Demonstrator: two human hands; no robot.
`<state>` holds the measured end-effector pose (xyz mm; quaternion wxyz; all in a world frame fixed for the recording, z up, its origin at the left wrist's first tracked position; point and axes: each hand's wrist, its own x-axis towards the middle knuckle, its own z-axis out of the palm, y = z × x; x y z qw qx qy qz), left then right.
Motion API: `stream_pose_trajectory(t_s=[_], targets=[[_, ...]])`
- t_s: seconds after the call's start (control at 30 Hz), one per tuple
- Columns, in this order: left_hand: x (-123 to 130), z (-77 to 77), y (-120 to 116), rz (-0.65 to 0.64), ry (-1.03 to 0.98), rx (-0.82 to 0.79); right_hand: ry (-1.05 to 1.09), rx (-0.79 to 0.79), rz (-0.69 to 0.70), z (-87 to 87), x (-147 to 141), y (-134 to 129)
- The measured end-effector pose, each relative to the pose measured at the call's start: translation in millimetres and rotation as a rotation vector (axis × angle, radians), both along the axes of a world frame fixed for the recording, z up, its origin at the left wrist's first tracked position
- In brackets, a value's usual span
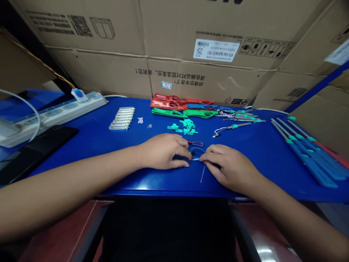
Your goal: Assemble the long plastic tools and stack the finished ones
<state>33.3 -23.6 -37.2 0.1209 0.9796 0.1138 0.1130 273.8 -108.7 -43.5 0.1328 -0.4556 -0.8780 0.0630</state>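
Note:
A blue plastic handle shell (196,149) lies on the table between my two hands, partly covered by both. My left hand (167,151) has its thumb and fingers curled around the shell's left end. White wires (195,159) run along the near side of the shell to the fingertips of my right hand (231,165), which is closed in a pinch there. Out from below the right fingers sticks a thin grey rod (203,174). Just beyond the shell lies a screwdriver with a clear reddish-purple handle (196,143).
Farther back lie teal plastic pieces (188,125), red shells (169,102), green shells (177,112), wired rods (240,125), small screws (149,126), pink bits (140,120) and glass-like tubes (122,118). Blue-handled tools (311,156) lie right; a power strip (54,114) and black phone-like slab (40,153) left.

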Motion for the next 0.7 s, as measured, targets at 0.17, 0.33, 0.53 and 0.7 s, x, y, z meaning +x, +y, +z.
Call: stream_pose_trajectory(t_s=[0.17,0.33,0.53,0.7], targets=[[0.1,0.2,0.2,-0.006,0.001,0.003,0.054,0.01,-0.001,-2.4,0.2,0.7],[-0.3,0.0,-1.3,0.016,0.012,0.007,0.095,0.008,-0.056,-4.3,-1.8,0.7],[0.7,-0.7,-4.3,0.021,-0.002,0.014,0.038,0.017,-0.095,-2.8,-4.7,-0.3],[5.1,-5.3,-4.0,0.062,-0.077,-0.009,0.028,-0.016,-0.047,2.6,-4.4,-0.8]])
